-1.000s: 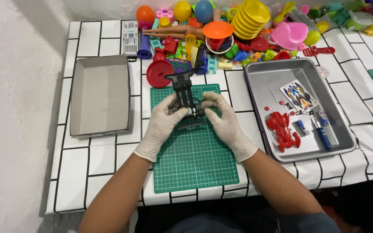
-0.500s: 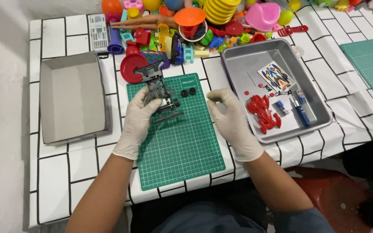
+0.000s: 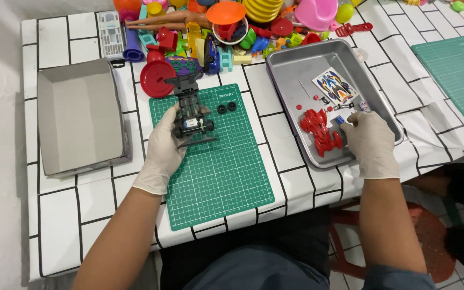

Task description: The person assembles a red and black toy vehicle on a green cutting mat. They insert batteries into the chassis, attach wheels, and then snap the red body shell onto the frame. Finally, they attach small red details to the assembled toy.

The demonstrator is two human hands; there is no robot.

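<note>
Left hand (image 3: pixel 163 144), gloved, is closed around the side of a black toy car chassis (image 3: pixel 190 115), which rests on the green cutting mat (image 3: pixel 216 161) on the desk. Two small black wheels (image 3: pixel 226 108) lie on the mat just beyond that hand. Right hand (image 3: pixel 370 140), gloved, reaches into the metal tray (image 3: pixel 285 64), fingertips pinched on a small blue part (image 3: pixel 340 120). A red car body (image 3: pixel 320 130) lies just beside that hand, a sticker sheet (image 3: pixel 335 86) beyond it.
</note>
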